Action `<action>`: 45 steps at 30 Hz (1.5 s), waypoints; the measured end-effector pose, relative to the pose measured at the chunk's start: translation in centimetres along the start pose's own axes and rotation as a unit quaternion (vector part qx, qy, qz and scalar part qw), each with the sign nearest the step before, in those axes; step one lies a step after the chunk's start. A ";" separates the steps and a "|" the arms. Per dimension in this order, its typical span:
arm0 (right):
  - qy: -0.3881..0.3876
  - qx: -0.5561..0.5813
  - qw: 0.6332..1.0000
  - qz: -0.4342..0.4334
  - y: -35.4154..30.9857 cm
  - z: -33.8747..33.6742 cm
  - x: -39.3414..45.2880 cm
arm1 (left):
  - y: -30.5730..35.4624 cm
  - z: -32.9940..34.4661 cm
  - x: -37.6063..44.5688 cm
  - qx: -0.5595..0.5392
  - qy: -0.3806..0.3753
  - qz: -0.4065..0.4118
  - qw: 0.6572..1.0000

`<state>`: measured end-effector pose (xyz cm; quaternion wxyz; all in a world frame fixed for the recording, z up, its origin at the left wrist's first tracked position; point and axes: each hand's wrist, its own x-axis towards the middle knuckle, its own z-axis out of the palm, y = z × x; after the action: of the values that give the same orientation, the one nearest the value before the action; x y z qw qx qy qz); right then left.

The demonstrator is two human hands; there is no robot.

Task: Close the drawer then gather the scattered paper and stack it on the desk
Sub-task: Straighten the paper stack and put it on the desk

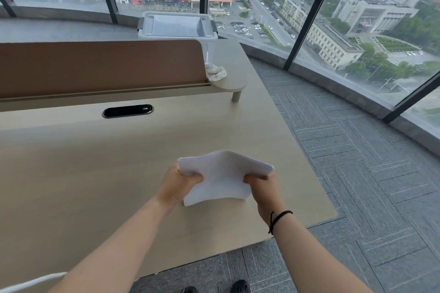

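Observation:
A stack of white paper [222,175] is held just above the light wooden desk [95,162], near its right front corner. My left hand [177,184] grips the stack's left edge, thumb on top. My right hand [263,185] grips the right edge the same way; a black band circles that wrist. The sheets bow upward in the middle between the two hands. No drawer is in view.
A brown divider panel [100,66] runs along the desk's back, with a black cable slot [127,111] in front of it. A crumpled white cloth [216,72] lies on a small raised shelf [234,78]. A clear lidded bin [177,26] stands by the windows. Grey carpet [357,173] lies to the right.

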<state>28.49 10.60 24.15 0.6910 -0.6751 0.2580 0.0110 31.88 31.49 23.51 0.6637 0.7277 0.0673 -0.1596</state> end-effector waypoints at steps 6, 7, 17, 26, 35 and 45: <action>0.012 0.015 1.000 -0.014 -0.1 0.1 0.9 | 0.9 -1.3 0.8 -0.005 0.024 0.035 0.999; 0.009 0.012 1.000 -0.015 -0.1 0.1 1.0 | 0.9 -1.6 0.8 0.003 0.012 0.042 0.999; -0.020 -0.047 0.997 0.056 3.9 0.8 0.2 | -2.2 -1.2 0.6 0.053 0.025 -0.075 0.995; -0.053 -0.157 0.983 0.085 6.0 0.5 2.5 | -2.6 -0.4 2.0 0.073 0.039 -0.095 0.992; -0.002 -0.105 0.992 0.075 2.6 -3.4 9.5 | -0.8 4.7 7.5 0.024 0.103 -0.083 0.991; -0.038 -0.171 0.980 0.100 -0.4 -9.3 25.0 | -1.0 12.7 19.4 0.012 0.130 -0.182 0.975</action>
<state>47.12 -6.47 15.62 0.5704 -0.7529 0.2922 0.1496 48.01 16.86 15.48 0.6005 0.7253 0.2828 -0.1826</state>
